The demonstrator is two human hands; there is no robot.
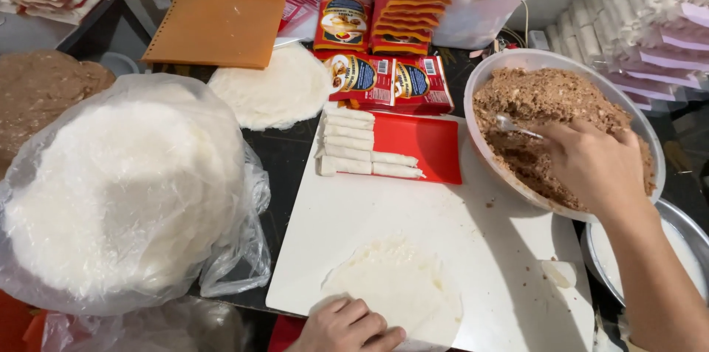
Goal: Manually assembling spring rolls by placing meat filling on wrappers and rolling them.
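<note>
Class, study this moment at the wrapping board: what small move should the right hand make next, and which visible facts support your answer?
Probably lift the spoon with filling and carry it to the wrapper. The right hand has the spoon dug into the bowl of minced filling, while the left hand rests on the wrapper's near edge, and the wrapper lies flat and bare on the white board.

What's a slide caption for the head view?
Right hand spoons filling from bowl; left hand pins wrapper on board.

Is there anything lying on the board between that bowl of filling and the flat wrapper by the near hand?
Nothing visible does. The white board is bare between the bowl of filling and the wrapper; the finished rolls lie farther back.
</note>
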